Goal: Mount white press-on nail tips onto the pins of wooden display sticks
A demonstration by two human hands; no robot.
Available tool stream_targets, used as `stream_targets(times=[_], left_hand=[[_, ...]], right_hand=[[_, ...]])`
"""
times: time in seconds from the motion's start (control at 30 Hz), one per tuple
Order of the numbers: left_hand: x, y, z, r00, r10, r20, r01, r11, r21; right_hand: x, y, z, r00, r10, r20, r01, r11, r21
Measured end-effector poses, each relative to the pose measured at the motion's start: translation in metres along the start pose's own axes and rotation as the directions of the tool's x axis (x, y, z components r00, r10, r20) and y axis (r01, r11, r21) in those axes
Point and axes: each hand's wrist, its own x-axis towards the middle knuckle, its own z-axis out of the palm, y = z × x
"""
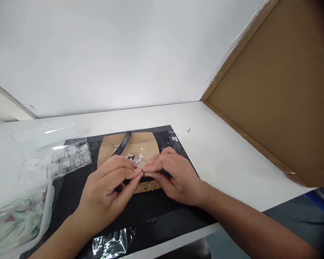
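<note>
1. At the far left, a clear tub [51, 205] is filled with plastic bags [16, 219]; what is packed in them cannot be told.
2. Behind it, a box [89, 146] is divided into compartments, in which pale bits [75, 160] are kept.
3. By the left hand [104, 185], one side of a part is pinched between thumb and fingertips.
4. In the tan tray [105, 145], white pieces [139, 158] are scattered, and a black strap [123, 143] is laid across.
5. The part [142, 171], tiny and dark, is held between both hands, just in front of those pieces. It is judged light, stiff and easily dropped; it is best gripped lightly by opposite edges, since its fragility cannot be told.
6. By the right hand [179, 176], its other side is pinched in the same way.
</note>
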Motion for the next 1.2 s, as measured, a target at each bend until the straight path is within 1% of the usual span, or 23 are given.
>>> stream_targets(times=[0.17,0.3,0.43,0.53,0.6,0.67,0.77,0.87,0.93,1.07,1.2], left_hand=[[-0.001,0.000,0.003,0.996,-0.085,-0.008,0.085,0.996,-0.028],[-0.002,-0.002,0.005,0.995,-0.097,-0.022,0.097,0.995,-0.012],[-0.001,-0.003,0.006,0.995,-0.099,-0.013,0.099,0.995,0.001],[-0.001,-0.003,0.005,0.998,-0.068,-0.003,0.068,0.998,0.001],[-0.001,-0.004,0.004,0.999,-0.048,0.011,0.048,0.999,0.009],[-0.001,-0.006,0.002,0.999,-0.028,0.026,0.027,0.999,0.025],[0.000,-0.009,-0.003,0.999,0.036,0.035,-0.039,0.996,0.074],[0.003,-0.012,-0.009,0.990,0.126,0.065,-0.135,0.979,0.151],[0.005,-0.013,-0.012,0.982,0.161,0.096,-0.176,0.969,0.173],[0.005,-0.016,-0.013,0.971,0.195,0.138,-0.214,0.967,0.137],[0.005,-0.019,-0.012,0.967,0.232,0.105,-0.242,0.966,0.090]], right_hand=[[0.002,-0.002,-0.001,0.996,0.088,-0.007,-0.088,0.996,-0.005],[0.003,-0.001,-0.001,0.988,0.153,-0.003,-0.153,0.988,-0.020],[0.004,0.001,-0.002,0.987,0.155,0.032,-0.154,0.988,-0.024],[0.005,0.003,-0.003,0.990,0.134,0.055,-0.133,0.991,-0.016],[0.006,0.003,-0.004,0.993,0.111,0.041,-0.111,0.994,0.014],[0.007,0.004,-0.005,0.993,0.113,0.022,-0.114,0.992,0.050],[0.007,0.004,-0.005,0.987,0.157,0.031,-0.159,0.983,0.092],[0.007,0.004,-0.005,0.979,0.191,0.071,-0.200,0.967,0.158],[0.007,0.002,-0.005,0.969,0.223,0.107,-0.242,0.946,0.215],[0.008,-0.002,-0.005,0.943,0.291,0.163,-0.329,0.889,0.317],[0.008,-0.003,-0.005,0.934,0.312,0.175,-0.356,0.859,0.368]])
